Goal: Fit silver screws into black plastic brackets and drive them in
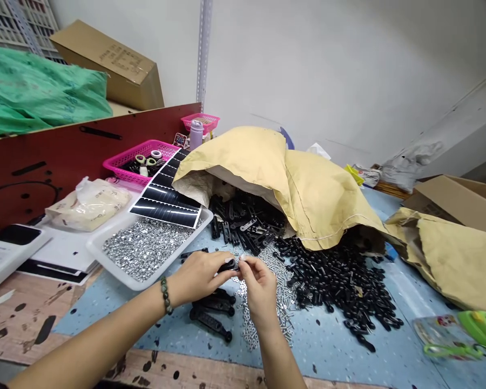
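My left hand [204,274], with a beaded bracelet on its wrist, grips a small black plastic part [227,265] between thumb and fingers. Close against it, the thumb and index finger of my right hand [260,286] pinch at the part's end; what they hold is too small to make out. Below my left hand lie several black arm-shaped pieces [213,319] on the blue mat. Loose silver screws [281,278] and small nuts [251,327] are spread under and around my right hand. A heap of small black parts [344,286] lies to the right.
A white tub [117,275] of silver nuts stands left, with a black label sheet [168,189] across its rim. Paper sacks [243,156] spill black parts behind my hands. Further out are a pink basket [146,148] with scissors, a green-lidded bottle [461,335] and a cardboard box [461,197].
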The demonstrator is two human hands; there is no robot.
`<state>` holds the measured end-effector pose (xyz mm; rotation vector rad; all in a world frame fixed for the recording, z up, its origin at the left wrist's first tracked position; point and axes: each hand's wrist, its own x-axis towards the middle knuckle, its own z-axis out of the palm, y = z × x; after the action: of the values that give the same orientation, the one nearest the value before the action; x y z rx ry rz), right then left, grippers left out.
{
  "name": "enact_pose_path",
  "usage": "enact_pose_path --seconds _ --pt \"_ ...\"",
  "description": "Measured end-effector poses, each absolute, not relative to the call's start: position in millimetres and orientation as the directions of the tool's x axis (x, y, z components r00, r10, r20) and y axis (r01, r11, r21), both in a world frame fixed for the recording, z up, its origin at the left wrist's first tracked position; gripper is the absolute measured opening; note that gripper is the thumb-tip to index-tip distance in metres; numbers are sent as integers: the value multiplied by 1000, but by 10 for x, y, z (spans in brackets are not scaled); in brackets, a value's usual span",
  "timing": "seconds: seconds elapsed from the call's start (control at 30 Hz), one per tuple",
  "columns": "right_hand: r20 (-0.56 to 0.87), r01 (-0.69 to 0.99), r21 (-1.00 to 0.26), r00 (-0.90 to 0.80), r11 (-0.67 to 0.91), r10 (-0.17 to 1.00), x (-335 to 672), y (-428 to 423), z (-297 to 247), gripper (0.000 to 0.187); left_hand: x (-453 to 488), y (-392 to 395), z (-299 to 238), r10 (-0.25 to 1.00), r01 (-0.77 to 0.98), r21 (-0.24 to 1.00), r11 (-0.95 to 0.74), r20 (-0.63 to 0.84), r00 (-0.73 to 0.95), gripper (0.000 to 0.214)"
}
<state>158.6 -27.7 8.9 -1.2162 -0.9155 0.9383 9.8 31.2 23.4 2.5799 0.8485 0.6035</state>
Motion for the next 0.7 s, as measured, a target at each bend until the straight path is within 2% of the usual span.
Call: enact_pose_path --seconds 0.17,0.23,0.3,0.4,0.6,0.7 --pt "143 69 -990 339 127 930 1656 -296 53 22 117 253 279 648 477 495 -726 262 715 23" --pt "171 216 -970 271 113 947 1733 -285 -21 28 113 274 244 678 497 519 -696 247 692 24" --pt "217 480 -872 197 98 956 1802 -270 -131 31 98 327 176 733 537 550 -640 226 642 25" --pt "256 755 -651 122 78 959 1847 -268 -307 15 84 422 53 790 576 592 -564 184 584 24" --pt "261 848 -530 130 29 956 1912 -387 -427 3 199 497 -112 693 478 608 -633 171 700 15" --pt "341 858 -499 68 119 938 1993 -443 -453 20 266 509 -191 633 447 577 -683 162 757 13"
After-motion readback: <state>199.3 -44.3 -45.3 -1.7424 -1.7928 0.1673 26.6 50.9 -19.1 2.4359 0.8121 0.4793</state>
